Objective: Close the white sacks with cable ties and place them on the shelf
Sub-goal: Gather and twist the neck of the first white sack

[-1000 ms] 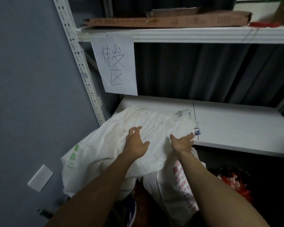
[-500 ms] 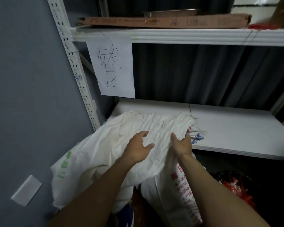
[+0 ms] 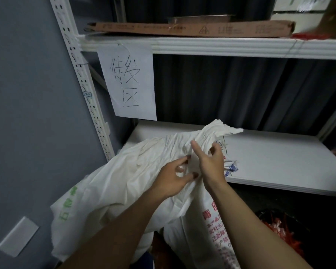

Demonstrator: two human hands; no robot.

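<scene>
A large white sack (image 3: 124, 181) leans against the front left of the white shelf board (image 3: 279, 164), its bunched mouth (image 3: 217, 129) lying over the board's edge. My left hand (image 3: 175, 177) pinches the gathered cloth just below the mouth. My right hand (image 3: 209, 162) wraps around the same gathered neck from the right, thumb and fingers curled on it. A second white sack (image 3: 206, 235) with red print hangs below my right forearm. No cable tie is visible.
A paper sign (image 3: 130, 82) with handwritten characters hangs from the upper shelf (image 3: 221, 47), which carries a flat cardboard box (image 3: 192, 29). A perforated upright (image 3: 81, 74) stands at the left beside a grey wall. Red items (image 3: 279, 230) lie in the dark under the shelf.
Both hands have moved together from flat on the sack to its neck. The spread mouth is now gathered into a bunch that points up and right over the shelf.
</scene>
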